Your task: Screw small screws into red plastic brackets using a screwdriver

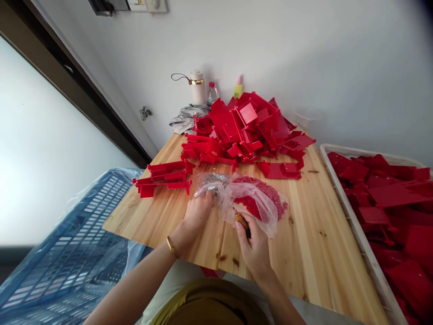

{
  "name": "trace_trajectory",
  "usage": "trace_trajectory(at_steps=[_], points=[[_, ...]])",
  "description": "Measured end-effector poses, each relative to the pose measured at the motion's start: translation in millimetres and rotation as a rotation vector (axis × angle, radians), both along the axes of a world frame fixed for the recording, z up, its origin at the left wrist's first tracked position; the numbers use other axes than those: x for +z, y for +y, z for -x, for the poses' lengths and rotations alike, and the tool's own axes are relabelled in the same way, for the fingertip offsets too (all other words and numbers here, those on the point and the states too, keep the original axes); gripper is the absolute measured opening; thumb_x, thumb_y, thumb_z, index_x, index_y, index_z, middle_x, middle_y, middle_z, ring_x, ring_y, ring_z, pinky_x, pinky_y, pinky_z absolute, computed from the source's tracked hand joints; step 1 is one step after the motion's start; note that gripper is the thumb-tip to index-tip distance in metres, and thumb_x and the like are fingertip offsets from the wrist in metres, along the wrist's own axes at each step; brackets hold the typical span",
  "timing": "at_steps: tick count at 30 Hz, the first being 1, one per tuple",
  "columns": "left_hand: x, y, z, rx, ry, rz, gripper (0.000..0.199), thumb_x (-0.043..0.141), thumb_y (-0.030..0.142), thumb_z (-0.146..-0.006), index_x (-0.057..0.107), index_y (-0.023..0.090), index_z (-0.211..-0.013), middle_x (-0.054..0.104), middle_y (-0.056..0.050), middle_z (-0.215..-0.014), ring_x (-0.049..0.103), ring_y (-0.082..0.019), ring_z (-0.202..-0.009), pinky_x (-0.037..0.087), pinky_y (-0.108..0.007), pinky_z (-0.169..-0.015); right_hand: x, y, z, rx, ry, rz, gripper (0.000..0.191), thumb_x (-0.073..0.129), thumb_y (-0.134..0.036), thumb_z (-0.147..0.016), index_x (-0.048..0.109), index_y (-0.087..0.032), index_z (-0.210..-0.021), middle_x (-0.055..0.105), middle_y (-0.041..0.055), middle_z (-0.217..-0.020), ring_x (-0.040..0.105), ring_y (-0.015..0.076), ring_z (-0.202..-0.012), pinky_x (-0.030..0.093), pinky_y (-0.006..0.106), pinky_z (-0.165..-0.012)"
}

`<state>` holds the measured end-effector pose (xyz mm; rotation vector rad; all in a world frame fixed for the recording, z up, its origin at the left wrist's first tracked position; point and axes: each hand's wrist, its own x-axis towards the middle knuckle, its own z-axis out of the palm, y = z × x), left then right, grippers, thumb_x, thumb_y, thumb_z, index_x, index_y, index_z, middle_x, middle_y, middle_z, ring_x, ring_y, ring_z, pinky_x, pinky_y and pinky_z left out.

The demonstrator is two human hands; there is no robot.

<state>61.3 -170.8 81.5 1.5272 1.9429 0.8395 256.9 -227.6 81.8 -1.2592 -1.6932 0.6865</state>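
Observation:
My left hand [199,210] reaches into the mouth of a clear plastic bag of small metal parts [216,183]. Its fingers are curled together, and whatever they pinch is too small to make out. In my right hand [254,246] is a small screwdriver-like tool [241,220] with a brown handle, its thin tip pointing away from me. A red fleck shows at that tip. Just beyond it lies a clear bag of small red pieces [248,205], touching the bag of metal parts.
Red plastic parts [250,126] are heaped at the table's back; several more [165,176] lie at left. A white crate [352,216] of red parts stands right, a blue basket [77,243] left. A flask [198,88], bottle [212,94] and grey cloth [187,118] sit behind.

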Motion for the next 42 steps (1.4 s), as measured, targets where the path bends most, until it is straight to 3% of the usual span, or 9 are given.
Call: trace_trajectory(at_steps=[4, 8, 11, 13, 16, 18, 25, 37, 42], points=[[-1.6, -10, 2, -0.041, -0.104, -0.117, 0.009, 0.063, 0.026, -0.09, 0.072, 0.026, -0.088, 0.07, -0.006, -0.086, 0.064, -0.022, -0.079, 0.045, -0.024, -0.073, -1.7, 1, 3, 0.034, -0.006, -0.002, 0.023, 0.051, -0.027, -0.1, 0.062, -0.018, -0.118, 0.077, 0.0112, -0.107, 0.076, 0.0217, -0.093, 0.063, 0.035, -0.084], [-2.3, -15, 0, 0.032, -0.314, -0.21, 0.012, 0.069, 0.029, -0.087, 0.078, 0.027, -0.094, 0.075, -0.005, -0.09, 0.065, -0.021, -0.083, 0.046, -0.025, -0.078, -2.7, 5, 13, 0.041, -0.049, -0.009, 0.024, 0.05, -0.027, -0.1, 0.063, -0.018, -0.118, 0.077, 0.0118, -0.109, 0.075, 0.0235, -0.097, 0.062, 0.037, -0.084], [2.7, -16, -4, 0.095, -0.507, -0.124, 0.018, 0.071, 0.036, -0.084, 0.078, 0.022, -0.092, 0.069, -0.002, -0.074, 0.058, -0.015, -0.063, 0.044, -0.022, -0.061, -0.7, 7, 20, 0.034, -0.056, -0.007, 0.024, 0.05, -0.027, -0.1, 0.063, -0.018, -0.118, 0.077, 0.0121, -0.111, 0.075, 0.024, -0.098, 0.062, 0.036, -0.082], [9.1, -20, -9, 0.12, -0.725, -0.018, 0.027, 0.074, 0.043, -0.081, 0.077, 0.018, -0.092, 0.063, 0.0, -0.069, 0.048, -0.009, -0.05, 0.036, -0.02, -0.046, 1.9, 7, 24, 0.046, -0.044, -0.003, 0.024, 0.049, -0.026, -0.1, 0.063, -0.019, -0.119, 0.077, 0.012, -0.111, 0.075, 0.0234, -0.097, 0.061, 0.034, -0.081], [19.4, -28, -17, 0.114, -1.021, 0.078, 0.035, 0.081, 0.047, -0.073, 0.075, 0.015, -0.088, 0.062, 0.0, -0.073, 0.044, -0.006, -0.048, 0.027, -0.017, -0.038, 5.4, 6, 28, 0.057, -0.033, -0.002, 0.024, 0.05, -0.024, -0.099, 0.063, -0.019, -0.119, 0.077, 0.0115, -0.111, 0.075, 0.0232, -0.097, 0.061, 0.034, -0.081], [24.0, -33, -21, 0.1, -1.096, 0.1, 0.035, 0.082, 0.046, -0.073, 0.074, 0.015, -0.086, 0.063, -0.001, -0.075, 0.046, -0.005, -0.048, 0.027, -0.017, -0.037, 6.3, 4, 29, 0.049, -0.037, -0.005, 0.024, 0.05, -0.024, -0.099, 0.062, -0.019, -0.12, 0.077, 0.0112, -0.11, 0.074, 0.0233, -0.096, 0.061, 0.035, -0.082], [29.0, -41, -26, 0.087, -1.093, 0.071, 0.035, 0.081, 0.046, -0.074, 0.074, 0.014, -0.085, 0.067, -0.002, -0.076, 0.052, -0.006, -0.049, 0.036, -0.018, -0.039, 4.0, -1, 25, 0.059, -0.047, -0.005, 0.028, 0.049, -0.022, -0.099, 0.06, -0.021, -0.124, 0.075, 0.0104, -0.113, 0.073, 0.0234, -0.1, 0.06, 0.037, -0.085], [29.4, -45, -36, 0.09, -0.833, -0.049, 0.027, 0.074, 0.041, -0.082, 0.073, 0.016, -0.093, 0.061, 0.001, -0.055, 0.055, -0.011, -0.047, 0.048, -0.021, -0.047, 5.8, -4, 20, 0.042, -0.056, -0.088, 0.024, 0.048, -0.02, -0.1, 0.059, -0.02, -0.121, 0.076, 0.0106, -0.109, 0.074, 0.0218, -0.097, 0.061, 0.035, -0.083], [29.2, -45, -39, 0.043, -0.67, -0.148, 0.018, 0.074, 0.034, -0.082, 0.076, 0.02, -0.093, 0.066, -0.001, -0.068, 0.06, -0.012, -0.055, 0.05, -0.021, -0.05, 6.3, -4, 15, 0.013, -0.014, -0.091, 0.023, 0.049, -0.019, -0.1, 0.06, -0.02, -0.121, 0.075, 0.0109, -0.11, 0.074, 0.0215, -0.099, 0.061, 0.035, -0.085]])
